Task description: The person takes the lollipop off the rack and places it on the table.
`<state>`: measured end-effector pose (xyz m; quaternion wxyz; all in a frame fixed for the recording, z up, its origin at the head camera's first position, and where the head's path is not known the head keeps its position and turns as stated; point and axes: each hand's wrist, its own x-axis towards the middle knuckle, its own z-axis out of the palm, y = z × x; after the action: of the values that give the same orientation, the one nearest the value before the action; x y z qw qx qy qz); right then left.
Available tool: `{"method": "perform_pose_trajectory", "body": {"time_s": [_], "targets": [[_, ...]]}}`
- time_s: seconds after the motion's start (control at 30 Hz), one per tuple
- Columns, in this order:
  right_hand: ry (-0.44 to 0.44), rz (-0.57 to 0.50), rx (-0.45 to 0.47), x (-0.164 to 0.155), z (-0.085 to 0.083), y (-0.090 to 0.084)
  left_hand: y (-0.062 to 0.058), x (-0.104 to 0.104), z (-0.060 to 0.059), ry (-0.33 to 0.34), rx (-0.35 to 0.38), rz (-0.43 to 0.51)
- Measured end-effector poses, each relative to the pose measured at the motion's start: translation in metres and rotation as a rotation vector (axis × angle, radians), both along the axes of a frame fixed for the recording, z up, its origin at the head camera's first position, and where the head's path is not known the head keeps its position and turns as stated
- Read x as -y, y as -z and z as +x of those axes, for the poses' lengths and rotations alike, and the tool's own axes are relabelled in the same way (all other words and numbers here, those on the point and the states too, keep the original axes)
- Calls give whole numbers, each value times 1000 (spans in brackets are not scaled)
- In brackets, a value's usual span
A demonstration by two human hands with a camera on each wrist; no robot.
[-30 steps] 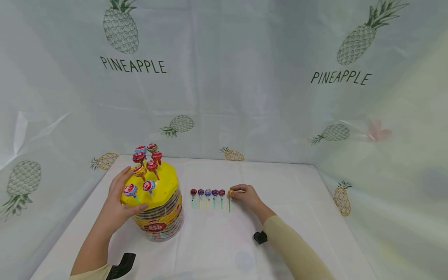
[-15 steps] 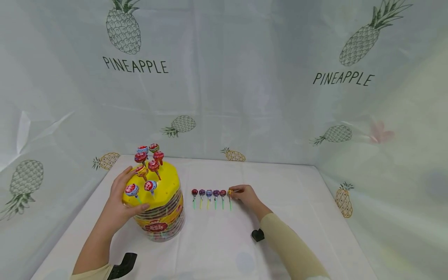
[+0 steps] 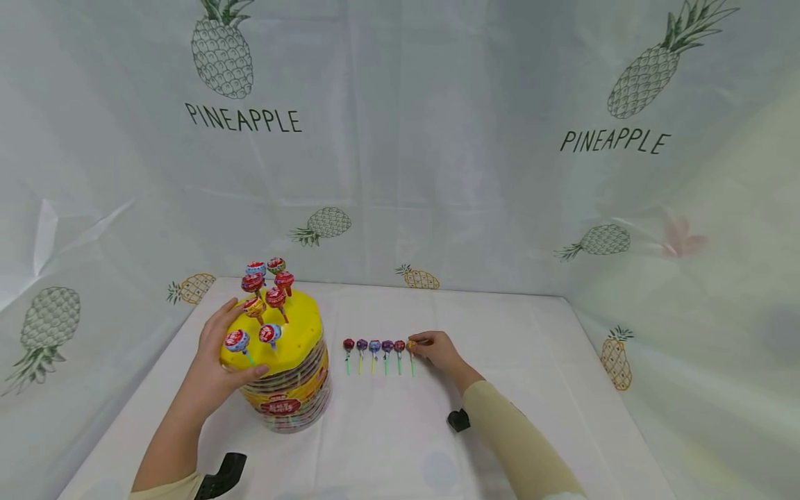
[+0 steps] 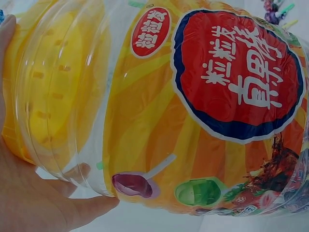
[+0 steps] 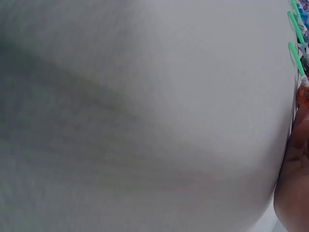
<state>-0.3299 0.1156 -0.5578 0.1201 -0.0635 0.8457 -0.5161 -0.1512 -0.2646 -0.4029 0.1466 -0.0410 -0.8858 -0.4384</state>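
Note:
A clear tub with a yellow lid (image 3: 289, 332) stands on the table's left side, and several wrapped lollipops (image 3: 269, 288) are stuck upright in the lid. My left hand (image 3: 215, 364) grips the tub's side, thumb and fingers curled round it; its printed label (image 4: 236, 77) fills the left wrist view. To the tub's right, a row of lollipops (image 3: 373, 347) lies on the cloth with green sticks toward me. My right hand (image 3: 439, 347) pinches the orange lollipop (image 3: 411, 345) at the right end of that row. The right wrist view shows mostly cloth and stick ends (image 5: 295, 48).
A white pineapple-print cloth (image 3: 400, 430) covers the table and hangs as a backdrop on three sides. Bare cloth lies right of the lollipop row and in front of it. Black wrist mounts (image 3: 220, 472) show near both forearms.
Hardly anything moved. My right hand stays at the orange lollipop at the row's end, and my left hand keeps its grip on the tub.

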Motion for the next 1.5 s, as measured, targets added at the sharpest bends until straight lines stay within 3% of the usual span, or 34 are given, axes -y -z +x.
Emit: {"method": "perform_pose_trajectory", "body": {"time_s": [0.4, 0.67, 0.83, 1.07, 1.5], "targets": [[22, -52, 27, -2, 1, -7, 0, 0, 2, 4, -5, 15], [37, -121, -91, 7, 7, -49, 1, 3, 4, 7, -8, 5], [-30, -198, -159, 23, 20, -82, 1, 4, 4, 9, -13, 6], [-172, -301, -206, 52, 59, -142, 1, 4, 3, 16, -11, 11], [-374, -471, -314, 103, 74, -172, 1, 0, 2, 25, -24, 24]]}}
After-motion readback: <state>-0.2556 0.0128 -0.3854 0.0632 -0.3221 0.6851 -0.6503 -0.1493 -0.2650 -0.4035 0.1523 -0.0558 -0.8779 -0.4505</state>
